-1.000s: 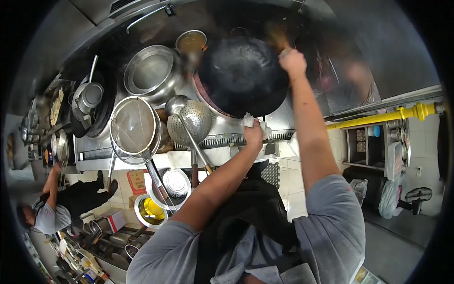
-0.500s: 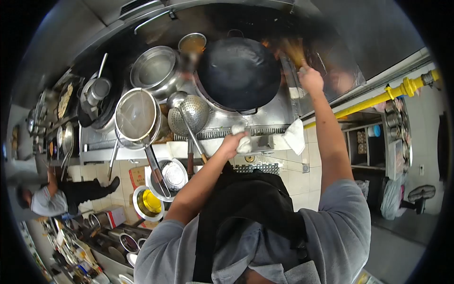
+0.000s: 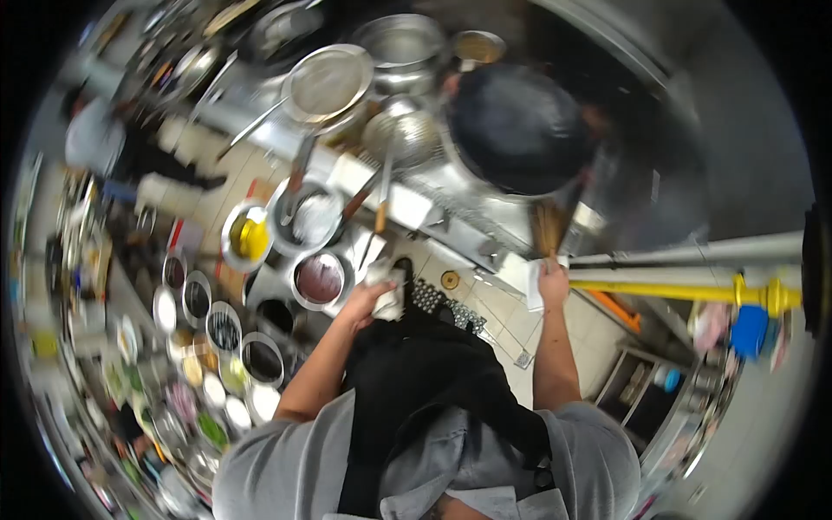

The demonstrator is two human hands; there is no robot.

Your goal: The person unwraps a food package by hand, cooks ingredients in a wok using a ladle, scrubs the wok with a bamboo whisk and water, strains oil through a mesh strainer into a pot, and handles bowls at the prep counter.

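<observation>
My right hand (image 3: 553, 284) is closed round the lower end of a bamboo wok brush (image 3: 547, 227), whose bristles point up toward the stove. A white cloth (image 3: 535, 286) hangs beside that hand. Near the front of my apron, my left hand (image 3: 362, 303) grips a folded white rag (image 3: 387, 299). The large dark wok (image 3: 520, 130) sits on the burner beyond both hands. Left of it lie a perforated skimmer (image 3: 401, 137) and a round mesh strainer (image 3: 328, 84). The picture is smeared by motion.
A bowl of yellow liquid (image 3: 252, 239) and a pan of dark red contents (image 3: 319, 279) stand at my left. Several ingredient containers (image 3: 223, 329) fill the lower left. A yellow pipe (image 3: 676, 290) runs along the right. Another person (image 3: 95, 139) is at the far left.
My view has swung toward the left. My right hand has drawn the brush back from beyond the wok's right side to the stove's front edge. My left hand still holds the rag.
</observation>
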